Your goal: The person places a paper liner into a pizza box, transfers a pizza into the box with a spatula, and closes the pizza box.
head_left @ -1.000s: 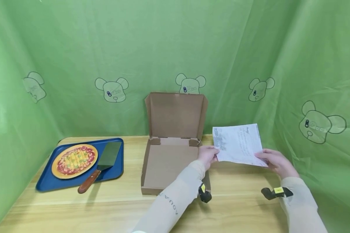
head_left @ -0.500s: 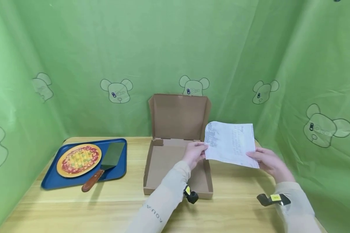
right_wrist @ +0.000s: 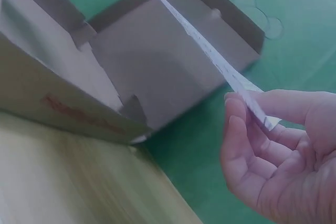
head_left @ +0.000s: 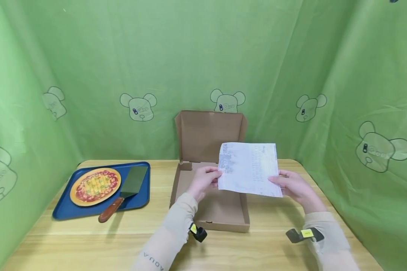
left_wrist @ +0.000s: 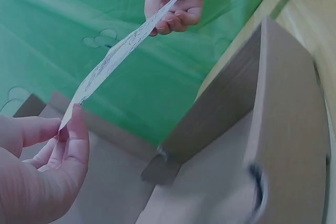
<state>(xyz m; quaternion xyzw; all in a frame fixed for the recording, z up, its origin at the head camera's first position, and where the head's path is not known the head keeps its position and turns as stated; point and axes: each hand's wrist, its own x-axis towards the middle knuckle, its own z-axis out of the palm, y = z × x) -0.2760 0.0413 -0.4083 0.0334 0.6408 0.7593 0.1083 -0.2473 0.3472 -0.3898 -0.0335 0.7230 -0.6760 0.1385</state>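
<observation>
A printed white sheet of paper is held up over the right part of an open cardboard pizza box. My left hand pinches its left edge between thumb and fingers. On the opposite edge, my right hand pinches the lower right corner. Both wrist views show the paper nearly edge-on, stretched between the two hands, with a slight bend. The box lid stands upright at the back; the paper covers part of it and of the box floor.
At the left lies a blue tray bearing a pizza and a spatula, whose wooden handle sticks out over the tray's front edge. A green curtain encloses the wooden table at the back and sides.
Both hands have carried the paper leftward, from right of the pizza box to over it. The head view has shifted slightly; tray, pizza and spatula stay in place.
</observation>
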